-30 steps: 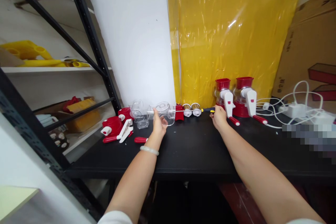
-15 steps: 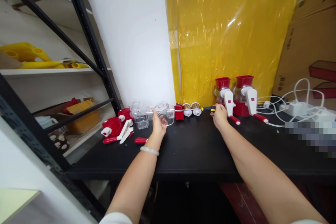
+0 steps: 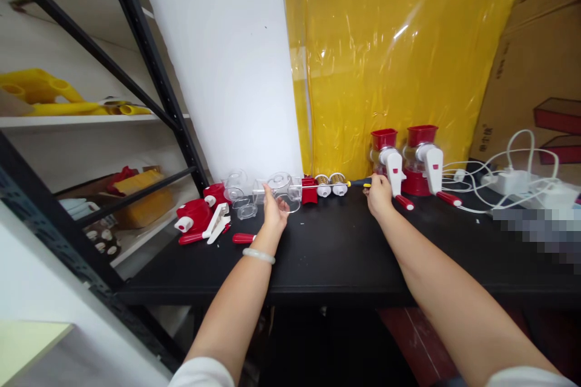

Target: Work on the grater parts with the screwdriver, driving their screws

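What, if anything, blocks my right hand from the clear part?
Nothing visible: the screwdriver in your right hand extends to the clear part in your left hand, its shaft crossing in front of the red block and two drums.

Stretches wide as a black table (image 3: 327, 260). Bears, from the left, red casings (image 3: 196, 211), a white crank (image 3: 220, 219), clear plastic pieces (image 3: 247, 210), a red handle (image 3: 243, 238) nearer the front, a red block (image 3: 310, 191), two drums (image 3: 338, 185), two upright grinders (image 3: 414, 182), white plug boxes (image 3: 512, 185) and cables (image 3: 479, 211).

No words can be read for certain: the cardboard box (image 3: 508, 103) bears small dark characters (image 3: 486, 139), too blurred to make out, and a large red mark (image 3: 557, 115).
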Tool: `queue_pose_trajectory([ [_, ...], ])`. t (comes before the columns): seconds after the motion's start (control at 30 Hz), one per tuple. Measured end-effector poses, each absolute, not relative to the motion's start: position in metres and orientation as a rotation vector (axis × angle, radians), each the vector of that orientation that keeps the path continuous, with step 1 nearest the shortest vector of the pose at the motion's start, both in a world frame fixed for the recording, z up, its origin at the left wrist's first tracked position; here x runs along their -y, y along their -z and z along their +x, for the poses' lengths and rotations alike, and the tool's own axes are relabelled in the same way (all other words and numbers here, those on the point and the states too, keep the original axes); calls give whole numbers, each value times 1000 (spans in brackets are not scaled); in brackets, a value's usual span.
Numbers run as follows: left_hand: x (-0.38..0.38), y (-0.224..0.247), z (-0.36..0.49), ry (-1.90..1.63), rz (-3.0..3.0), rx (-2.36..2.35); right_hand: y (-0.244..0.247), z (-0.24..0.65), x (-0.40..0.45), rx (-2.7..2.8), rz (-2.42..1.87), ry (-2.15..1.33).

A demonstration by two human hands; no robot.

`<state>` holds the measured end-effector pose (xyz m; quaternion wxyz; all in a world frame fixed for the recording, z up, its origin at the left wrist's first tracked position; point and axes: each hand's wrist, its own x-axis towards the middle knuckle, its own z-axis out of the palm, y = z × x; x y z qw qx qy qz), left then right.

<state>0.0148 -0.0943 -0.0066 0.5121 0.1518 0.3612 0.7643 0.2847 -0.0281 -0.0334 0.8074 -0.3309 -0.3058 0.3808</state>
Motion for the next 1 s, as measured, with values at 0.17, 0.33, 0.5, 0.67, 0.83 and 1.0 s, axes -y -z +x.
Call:
queue_pose_trajectory([
  [0.17,94,7,15,-1848,366,-878,30,282,28,615,-684,-908],
  [0.33,91,10,14,-1870,370,-889,29,283,32,584,-649,-1082],
  [0.5,91,11,16,-1903,416,-943,30,290,35,607,-653,-1222],
  [0.67,91,11,16,-1930,425,-945,39,290,33,596,-795,-1152],
  [0.83,92,11,16,-1931,434,-967,44,288,32,598,-850,-1137],
  [1.0,92,11,18,-1930,469,-985,37,291,31,559,-743,-1254],
])
